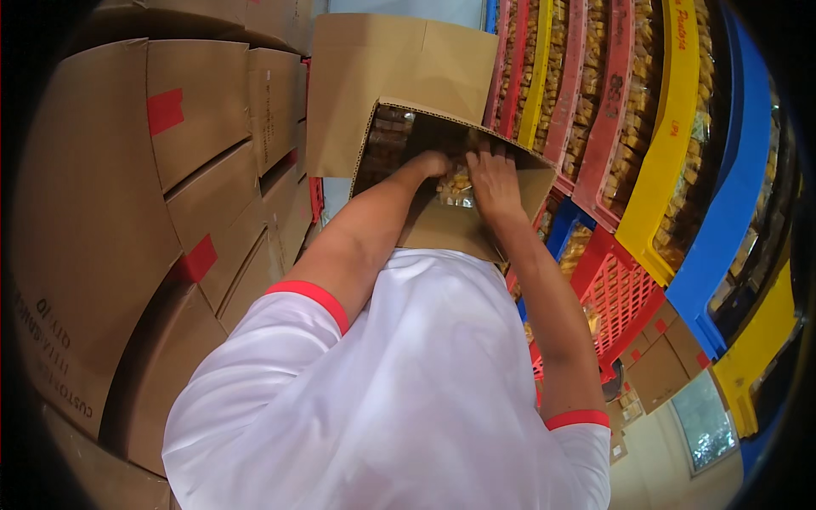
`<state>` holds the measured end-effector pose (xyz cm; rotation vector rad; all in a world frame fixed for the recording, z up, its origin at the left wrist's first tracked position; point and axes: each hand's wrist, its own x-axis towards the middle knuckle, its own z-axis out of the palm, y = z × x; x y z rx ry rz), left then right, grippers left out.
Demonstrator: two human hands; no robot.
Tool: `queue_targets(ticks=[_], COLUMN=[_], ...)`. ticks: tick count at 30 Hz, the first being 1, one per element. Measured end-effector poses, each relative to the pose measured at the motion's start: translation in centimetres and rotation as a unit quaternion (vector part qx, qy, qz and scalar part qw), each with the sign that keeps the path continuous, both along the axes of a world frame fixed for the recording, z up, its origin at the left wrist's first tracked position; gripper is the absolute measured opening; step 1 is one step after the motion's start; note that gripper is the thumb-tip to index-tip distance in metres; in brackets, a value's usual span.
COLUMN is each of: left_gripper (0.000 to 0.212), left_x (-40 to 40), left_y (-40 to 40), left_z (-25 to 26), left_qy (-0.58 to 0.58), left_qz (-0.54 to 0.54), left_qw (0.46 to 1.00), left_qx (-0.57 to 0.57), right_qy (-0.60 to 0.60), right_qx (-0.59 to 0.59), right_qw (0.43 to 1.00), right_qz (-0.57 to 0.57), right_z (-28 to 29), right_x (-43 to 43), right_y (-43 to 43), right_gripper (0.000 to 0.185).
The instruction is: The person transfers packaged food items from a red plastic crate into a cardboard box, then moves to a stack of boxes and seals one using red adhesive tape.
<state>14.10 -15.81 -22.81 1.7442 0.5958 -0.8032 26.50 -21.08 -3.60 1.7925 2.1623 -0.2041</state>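
Observation:
Directly before me stands an open cardboard box [446,223] with corrugated edges. Both hands reach down inside it. Clear plastic packets of yellowish-brown pieces [455,190] lie between my hands, and more packets [390,131] show dimly along the left inner wall. My left hand [435,164] is bent at the wrist with its fingers curled out of sight in the shadow. Close to the right inner wall, my right hand [495,182] has its fingers stretched forward and slightly apart. What its fingertips touch is too dark to tell.
Stacked brown cartons [197,95], some with red tape, rise at left. A large cardboard flap or sheet [395,70] stands behind the box. Tall stacks of coloured plastic crates [676,140] full of packets crowd the right, with a red lattice crate [621,299] lower down.

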Motion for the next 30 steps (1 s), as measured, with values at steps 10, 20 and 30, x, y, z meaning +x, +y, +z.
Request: queue_targets(ticks=[10, 20, 30], left_gripper=[0.051, 0.064, 0.052], left_x=[1.0, 3.2, 3.5], left_y=[-2.7, -3.4, -1.7], left_z=[-7.0, -11.0, -6.6], left_qy=[-0.031, 0.094, 0.052], left_qz=[0.108, 0.126, 0.005], left_qw=[0.994, 0.972, 0.951], left_qx=[-0.008, -0.173, -0.305], right_qy=[0.043, 0.014, -0.002], right_qx=[-0.090, -0.165, -0.053], right_qw=[0.995, 0.986, 0.997], right_qz=[-0.001, -0.001, 0.058], right_z=[0.1, 0.9, 1.7], right_x=[0.7, 1.0, 1.4], right_y=[1.3, 1.9, 0.2], right_gripper=[0.031, 0.027, 0.030])
